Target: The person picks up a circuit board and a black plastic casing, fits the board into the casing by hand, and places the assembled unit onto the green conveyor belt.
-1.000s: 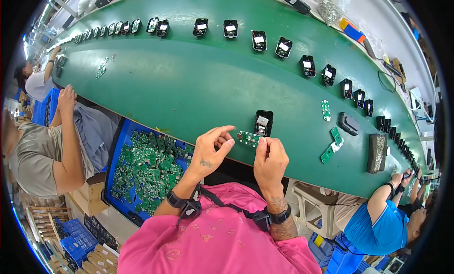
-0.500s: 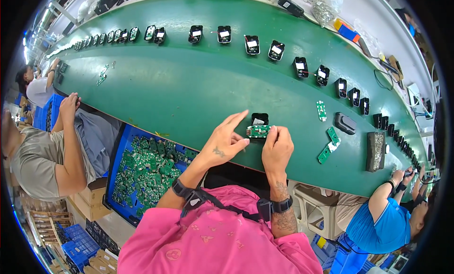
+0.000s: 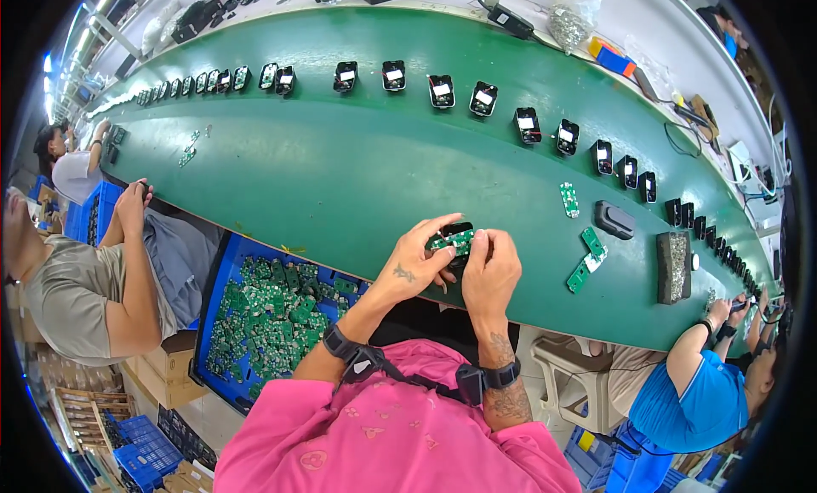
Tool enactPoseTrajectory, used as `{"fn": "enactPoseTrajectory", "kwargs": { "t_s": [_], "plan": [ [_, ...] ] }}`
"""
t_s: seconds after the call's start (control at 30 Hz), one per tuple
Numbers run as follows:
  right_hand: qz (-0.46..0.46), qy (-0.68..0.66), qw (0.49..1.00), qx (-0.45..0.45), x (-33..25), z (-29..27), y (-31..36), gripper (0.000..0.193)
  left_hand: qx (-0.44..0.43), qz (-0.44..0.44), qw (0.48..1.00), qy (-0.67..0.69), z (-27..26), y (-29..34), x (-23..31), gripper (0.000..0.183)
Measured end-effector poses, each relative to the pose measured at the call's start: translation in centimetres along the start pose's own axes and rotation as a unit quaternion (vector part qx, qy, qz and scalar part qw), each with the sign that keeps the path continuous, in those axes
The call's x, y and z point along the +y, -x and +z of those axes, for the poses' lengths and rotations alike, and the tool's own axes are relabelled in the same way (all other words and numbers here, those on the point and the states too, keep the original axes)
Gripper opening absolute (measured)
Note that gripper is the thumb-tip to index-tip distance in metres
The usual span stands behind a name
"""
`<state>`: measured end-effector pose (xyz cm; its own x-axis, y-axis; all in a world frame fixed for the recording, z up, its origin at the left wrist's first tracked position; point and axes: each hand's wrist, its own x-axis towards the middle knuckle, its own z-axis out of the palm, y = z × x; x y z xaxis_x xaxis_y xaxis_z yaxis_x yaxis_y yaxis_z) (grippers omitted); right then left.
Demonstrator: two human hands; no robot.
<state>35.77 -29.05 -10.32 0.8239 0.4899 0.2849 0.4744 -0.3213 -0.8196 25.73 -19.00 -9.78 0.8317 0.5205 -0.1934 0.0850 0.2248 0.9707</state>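
At the near edge of the green table, both my hands close in on one small black housing (image 3: 437, 238). A green circuit board (image 3: 459, 242) lies tilted across its opening. My left hand (image 3: 415, 259) wraps the housing from the left, its thumb against the board's left end. My right hand (image 3: 491, 267) pinches the board's right end between thumb and fingers. The fingers partly cover the housing, so how far the board sits inside cannot be made out.
Several black housings (image 3: 442, 91) line the far side of the table (image 3: 340, 169). To the right lie loose green boards (image 3: 569, 200), a dark case (image 3: 614, 220) and a box of small metal parts (image 3: 673, 268). A blue crate (image 3: 207, 340) of boards stands left. Co-workers sit on both sides.
My left hand has gone from spread fingers to gripping the housing. The board has tilted and come over the housing, and both hands are closer together.
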Motion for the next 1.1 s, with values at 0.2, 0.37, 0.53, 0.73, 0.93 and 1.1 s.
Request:
{"fn": "enactPoseTrajectory", "kwargs": {
  "t_s": [0.2, 0.37, 0.53, 0.73, 0.93, 1.1],
  "plan": [
    [-0.158, -0.033, 0.985, -0.054, -2.0, -2.6, 0.6, 0.015, -0.010, 0.066, 0.996, -0.061, 0.3, -0.1, -1.4, 0.042],
    [-0.131, -0.042, 0.985, -0.103, -1.8, -3.5, 0.4, 0.018, 0.022, 0.080, 0.992, -0.097, 1.0, 0.4, -1.8, 0.034],
    [-0.015, -0.090, 0.993, -0.072, -0.4, -4.9, 0.7, 0.021, -0.005, 0.019, 0.997, -0.073, 0.2, 1.2, -0.4, 0.036],
    [0.035, -0.131, 0.984, -0.119, 0.6, -4.5, 2.1, 0.020, -0.032, 0.047, 0.998, -0.010, 0.9, 1.8, 0.1, 0.040],
    [-0.003, -0.081, 0.995, -0.066, -0.7, -5.1, 2.5, 0.014, -0.093, -0.023, 0.975, 0.200, 1.4, 3.2, -0.3, 0.058],
    [-0.026, -0.054, 0.988, -0.139, -0.8, -6.7, 2.8, 0.022, -0.057, -0.081, 0.976, 0.194, 2.2, 4.1, 0.9, 0.069]
  ]
}}
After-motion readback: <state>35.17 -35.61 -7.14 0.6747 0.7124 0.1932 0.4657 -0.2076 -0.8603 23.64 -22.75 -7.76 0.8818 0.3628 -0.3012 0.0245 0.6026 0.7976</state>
